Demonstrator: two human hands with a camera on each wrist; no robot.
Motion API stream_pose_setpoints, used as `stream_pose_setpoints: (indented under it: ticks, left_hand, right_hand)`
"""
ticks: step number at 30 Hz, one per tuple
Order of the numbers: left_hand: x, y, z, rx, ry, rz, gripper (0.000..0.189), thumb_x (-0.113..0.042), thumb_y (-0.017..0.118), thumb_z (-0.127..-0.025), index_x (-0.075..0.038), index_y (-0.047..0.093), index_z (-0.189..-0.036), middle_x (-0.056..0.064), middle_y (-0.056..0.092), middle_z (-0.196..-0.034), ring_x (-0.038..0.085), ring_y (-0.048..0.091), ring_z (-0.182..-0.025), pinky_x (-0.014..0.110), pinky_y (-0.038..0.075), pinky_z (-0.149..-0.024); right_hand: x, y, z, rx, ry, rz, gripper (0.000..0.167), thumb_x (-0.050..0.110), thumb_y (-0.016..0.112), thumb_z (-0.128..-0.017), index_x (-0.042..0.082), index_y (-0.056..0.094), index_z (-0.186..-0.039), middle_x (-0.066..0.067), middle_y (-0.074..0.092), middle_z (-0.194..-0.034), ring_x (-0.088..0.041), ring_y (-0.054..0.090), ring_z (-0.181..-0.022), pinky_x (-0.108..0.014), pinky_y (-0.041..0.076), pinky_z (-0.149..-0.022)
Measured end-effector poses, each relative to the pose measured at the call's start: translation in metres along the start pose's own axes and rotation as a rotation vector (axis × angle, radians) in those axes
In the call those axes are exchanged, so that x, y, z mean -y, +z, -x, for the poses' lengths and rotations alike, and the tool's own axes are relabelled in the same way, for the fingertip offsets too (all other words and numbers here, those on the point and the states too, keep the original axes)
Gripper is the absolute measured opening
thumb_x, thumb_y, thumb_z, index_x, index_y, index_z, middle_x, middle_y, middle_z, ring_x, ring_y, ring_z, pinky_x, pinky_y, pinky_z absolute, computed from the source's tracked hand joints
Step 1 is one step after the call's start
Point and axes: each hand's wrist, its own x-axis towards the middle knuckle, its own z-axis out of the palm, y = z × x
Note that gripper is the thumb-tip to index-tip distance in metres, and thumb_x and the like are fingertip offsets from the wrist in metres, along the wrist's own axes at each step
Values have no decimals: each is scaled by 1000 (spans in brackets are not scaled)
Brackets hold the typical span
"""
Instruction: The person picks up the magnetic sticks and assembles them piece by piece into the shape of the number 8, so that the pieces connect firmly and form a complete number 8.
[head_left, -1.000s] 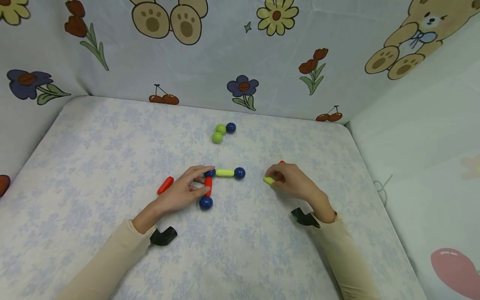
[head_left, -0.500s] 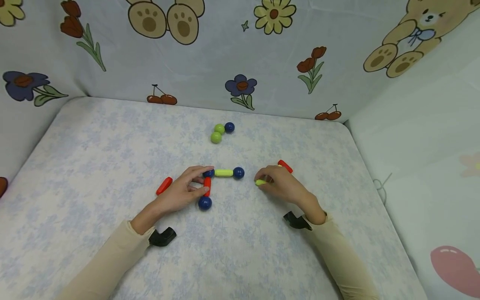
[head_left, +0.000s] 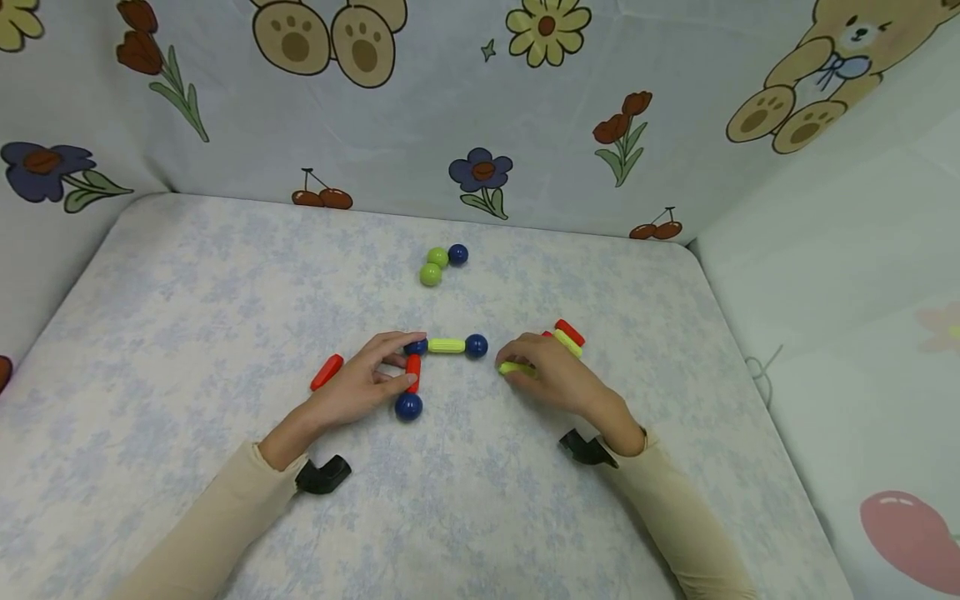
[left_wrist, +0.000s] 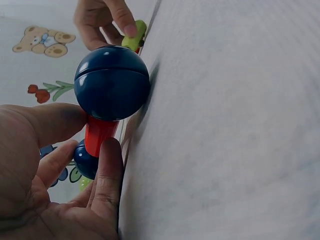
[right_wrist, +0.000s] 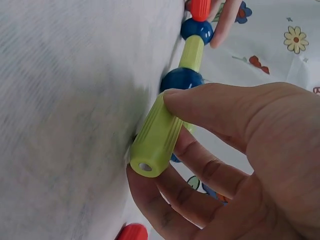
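My left hand (head_left: 363, 379) pinches a red magnetic rod (left_wrist: 101, 135) between thumb and fingers. One end of this rod meets a near blue ball (head_left: 408, 407); the other end meets a corner blue ball (head_left: 416, 347), where my index fingertip rests. From that corner a yellow-green rod (head_left: 447, 345) runs right to another blue ball (head_left: 476, 346). To the right of this L shape, my right hand (head_left: 551, 375) pinches a loose yellow-green magnetic rod (right_wrist: 157, 135), ribbed along its sides. A silvery round end shows in the right wrist view.
Two green balls (head_left: 431, 274) and a blue ball (head_left: 458, 255) stand together farther back. A loose red rod (head_left: 327, 372) lies left of my left hand. Beyond my right hand lie a red rod (head_left: 570, 332) and a yellow-green rod (head_left: 567, 342), with part of another red one.
My right hand has moved left with its yellow-green rod, closer to the L shape, uncovering the rods behind it. My left hand keeps its grip in place.
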Motion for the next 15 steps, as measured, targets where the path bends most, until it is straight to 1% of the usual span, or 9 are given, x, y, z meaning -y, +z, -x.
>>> stream_pose_setpoints:
  ticks: [4, 11, 15]
  left_hand:
    - [1, 0, -1, 2, 0, 5, 58, -20, 64, -100, -21, 41, -154, 9, 32, -154, 29, 51, -125, 40, 51, -95]
    - [1, 0, 0, -6, 4, -3, 59, -18, 64, -100, -20, 40, -154, 9, 33, -154, 29, 52, -125, 41, 51, -95]
    - [2, 0, 0, -7, 1, -9, 59, -18, 64, -100, -20, 40, -154, 9, 34, -154, 28, 52, -125, 41, 51, -95]
  right_hand:
    - [6, 2, -1, 13, -12, -14, 18, 10, 69, -94, 12, 71, -112, 1, 68, -107, -15, 63, -96, -33, 54, -85]
    - [19, 8, -5, 38, -45, -33, 20, 12, 67, -97, 11, 69, -117, -2, 67, -115, -14, 63, -99, -33, 54, -88]
    - [27, 9, -9, 55, -65, -30, 21, 14, 65, -99, 11, 69, -119, -2, 66, -116, -14, 61, -99, -32, 54, -88]
